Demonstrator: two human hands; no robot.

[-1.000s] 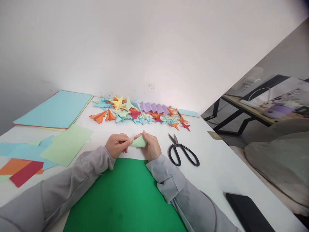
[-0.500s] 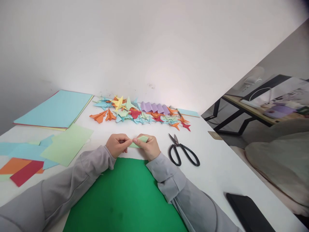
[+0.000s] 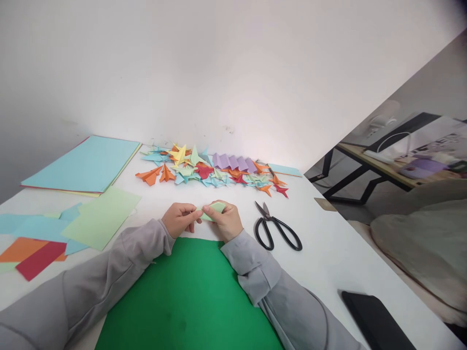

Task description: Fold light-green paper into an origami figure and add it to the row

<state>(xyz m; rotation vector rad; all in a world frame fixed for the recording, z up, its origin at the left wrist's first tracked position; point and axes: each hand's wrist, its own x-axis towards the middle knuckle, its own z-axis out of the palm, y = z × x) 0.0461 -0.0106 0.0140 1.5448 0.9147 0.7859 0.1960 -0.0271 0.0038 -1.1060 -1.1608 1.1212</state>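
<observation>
A small light-green folded paper [image 3: 209, 214] is pinched between my two hands, just above the far edge of a green sheet [image 3: 186, 291]. My left hand [image 3: 179, 218] grips its left end with thumb and fingertips. Around its right side my right hand [image 3: 226, 221] is closed, thumb on top. Fingers cover part of the paper, so its full shape is hidden. Black-handled scissors [image 3: 273, 227] lie partly open to the right of my right hand. Beyond both hands, along the wall, spreads a pile of folded paper shapes [image 3: 204, 171] in several colours.
Large coloured sheets [image 3: 83, 163] are stacked at the back left. Nearer lie a light-green sheet [image 3: 104, 218] and a red paper strip [image 3: 42, 261] among other cut pieces. A flat black object [image 3: 375, 318] rests at the front right, near the table's edge.
Both thumbs have shifted slightly to the right along the light-green paper, and the left fingers have spread a little. The things on the table have stayed put.
</observation>
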